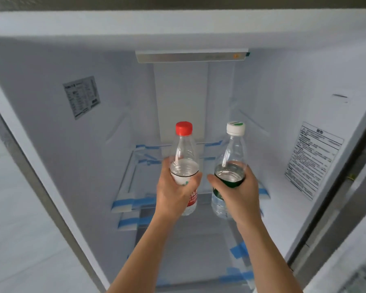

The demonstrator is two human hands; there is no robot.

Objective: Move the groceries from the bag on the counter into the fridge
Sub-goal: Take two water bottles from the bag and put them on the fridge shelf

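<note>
At the centre of the frame we see two water bottles held up side by side inside the open fridge point(51, 144). The left hand point(173, 193) has its fingers and thumb curled round the red-capped bottle point(184, 163), gripping it at the label, and the right hand point(239, 191) is wrapped the same way round the white-capped bottle point(232, 166), over its green label. Both bottles stand roughly upright, caps at the top, close together but not touching. Each is partly filled with clear water (the level sits just above the fingers).

Behind and below the bottles lies a glass shelf point(133, 166) in the middle of the frame, its corners and edges fixed with strips of blue tape point(140, 201); we cannot tell whether either bottle's base touches it, as the hands cover that part. More taped shelves show lower down, toward the bottom centre.

At the upper centre a light bar point(190, 57) runs across the back wall. A printed sticker point(81, 97) sits on the inner wall at upper left, and a larger printed label point(313, 159) on the inner wall at right.
</note>
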